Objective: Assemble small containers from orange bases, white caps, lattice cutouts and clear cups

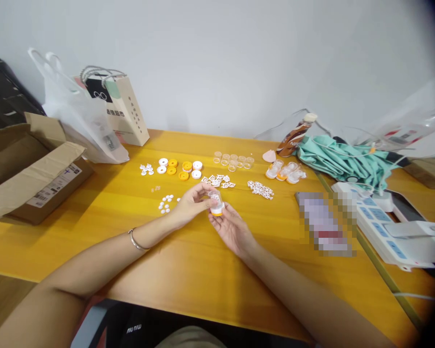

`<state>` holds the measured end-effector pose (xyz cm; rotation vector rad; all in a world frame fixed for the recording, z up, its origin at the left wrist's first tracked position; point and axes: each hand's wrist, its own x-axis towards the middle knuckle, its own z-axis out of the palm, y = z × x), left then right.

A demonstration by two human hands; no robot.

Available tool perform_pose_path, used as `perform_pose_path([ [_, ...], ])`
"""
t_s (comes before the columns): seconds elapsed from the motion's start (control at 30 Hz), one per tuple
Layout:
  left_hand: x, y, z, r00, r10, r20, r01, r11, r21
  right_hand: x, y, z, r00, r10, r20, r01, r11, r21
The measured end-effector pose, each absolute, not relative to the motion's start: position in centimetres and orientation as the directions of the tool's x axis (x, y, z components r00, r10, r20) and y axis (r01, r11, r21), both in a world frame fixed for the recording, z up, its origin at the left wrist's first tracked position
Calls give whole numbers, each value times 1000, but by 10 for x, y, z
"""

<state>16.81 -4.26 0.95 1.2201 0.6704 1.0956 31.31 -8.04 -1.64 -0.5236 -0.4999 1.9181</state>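
Note:
Between my hands is a small clear plastic cup with a white-and-orange base, tilted slightly. My left hand pinches its clear upper part with thumb and fingers. From below and the right, my right hand grips the base. White lattice-like pieces lie just beyond, with more lattice pieces to the right. Further back stand several clear cups. White rings and orange rings are grouped to the left, near small white discs and small white parts.
At the left are an open cardboard box, a white plastic bag and a paper bag. On the right sit clear-and-orange assemblies, a bottle, a green folded umbrella, a blurred phone-like object and a power strip.

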Motion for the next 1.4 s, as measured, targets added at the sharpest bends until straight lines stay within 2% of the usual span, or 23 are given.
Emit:
perform_pose_path([
  [0.13, 166, -43, 11, 538, 838, 94, -316, 97, 944, 315, -79, -17, -441, 876, -197, -729, -477, -492],
  [0.33, 170, -46, 7, 355, 924, 143, -342, -14, 939, 314, -80, -18, -424, 894, -143, -735, -432, -522],
  [0.47, 171, -48, 10, 447, 886, 124, -392, 70, 918, 315, -80, -17, -424, 894, -147, -715, -430, -551],
  [0.63, 173, -48, 7, 321, 930, 182, -367, -55, 929, 316, -80, -17, -419, 895, -155, -725, -432, -536],
  [0.77, 174, -49, 7, 351, 926, 135, -354, -3, 935, 316, -79, -17, -417, 890, -187, -738, -451, -501],
  [0.9, 174, -50, 9, 310, 939, 147, -322, -41, 946, 315, -80, -17, -391, 905, -170, -745, -419, -518],
  [1.07, 173, -51, 8, 470, 877, 95, -344, 83, 935, 314, -80, -17, -422, 894, -149, -735, -434, -521],
  [1.2, 175, -53, 6, 316, 931, 185, -338, -72, 938, 314, -79, -17, -409, 898, -164, -751, -434, -498],
  [1.3, 176, -54, 6, 354, 922, 155, -356, -21, 934, 314, -78, -18, -430, 883, -189, -754, -466, -464],
  [1.4, 176, -55, 7, 369, 918, 147, -345, -12, 938, 314, -78, -19, -397, 899, -184, -762, -435, -479],
])
